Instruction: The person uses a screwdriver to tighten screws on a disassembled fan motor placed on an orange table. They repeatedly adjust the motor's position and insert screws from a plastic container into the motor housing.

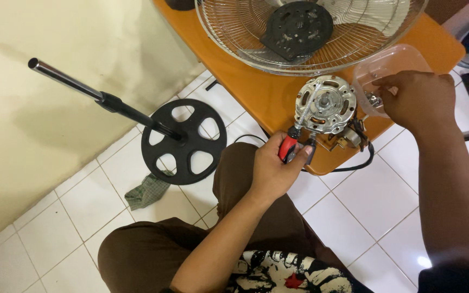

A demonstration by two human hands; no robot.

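A silver fan motor (325, 104) stands near the front edge of an orange table (251, 81). My left hand (275, 168) is closed around the red and black handle of a screwdriver (290, 145), whose shaft leans against the motor's left side. My right hand (419, 100) reaches into a clear plastic container (389, 68) just right of the motor, fingers pinched near small metal parts; I cannot tell whether it holds any.
A wire fan guard (234, 38) with a black centre plate lies at the back of the table. On the white tiled floor to the left stand a black round fan base (185, 142) with its metal pole (66, 81) and a green cloth (146, 191). A black cable (354, 165) hangs off the table edge.
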